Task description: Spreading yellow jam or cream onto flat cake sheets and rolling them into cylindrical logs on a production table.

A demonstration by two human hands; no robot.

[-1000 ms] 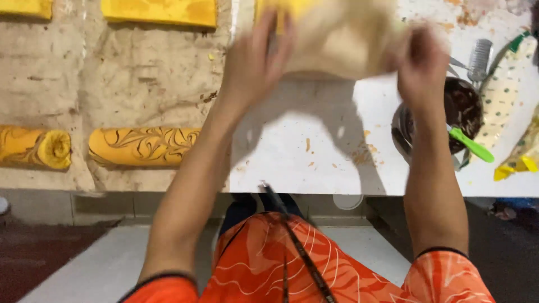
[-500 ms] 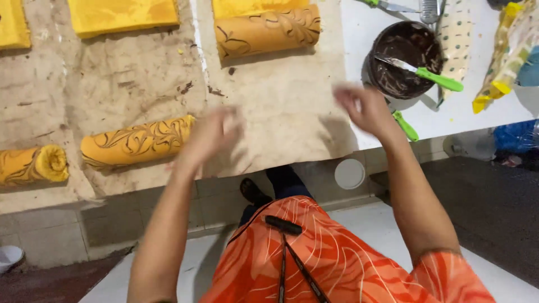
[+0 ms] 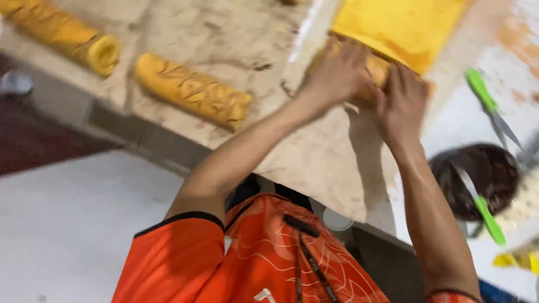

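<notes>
Left hand (image 3: pixel 337 73) and right hand (image 3: pixel 401 104) curl over the sheet (image 3: pixel 401 25) edge at one o'clock (gripping its rolled lip) to keep it tight.

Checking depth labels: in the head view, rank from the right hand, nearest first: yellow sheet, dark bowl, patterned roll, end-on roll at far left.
1. Yellow sheet: right hand touches its near edge.
2. Dark bowl: lower right.
3. Patterned roll: left, past the left hand.
4. End-on roll: far left.
</notes>
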